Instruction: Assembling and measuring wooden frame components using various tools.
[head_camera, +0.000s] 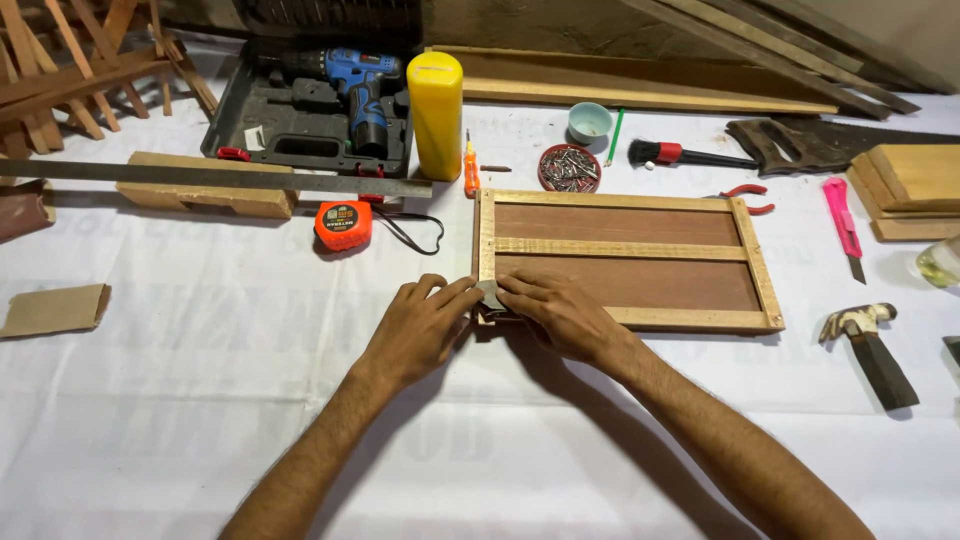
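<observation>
At the wooden frame (627, 258)'s near-left corner both hands (490, 318) pinch a small grey piece (490, 294), open cloth around

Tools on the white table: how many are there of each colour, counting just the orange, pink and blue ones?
Orange: 2, the tape measure and the small screwdriver
Pink: 1, the utility knife
Blue: 1, the cordless drill
Total: 4

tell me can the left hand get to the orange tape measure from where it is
Probably yes: the left hand rests at the wooden frame corner, and only bare white cloth lies between it and the orange tape measure.
</observation>
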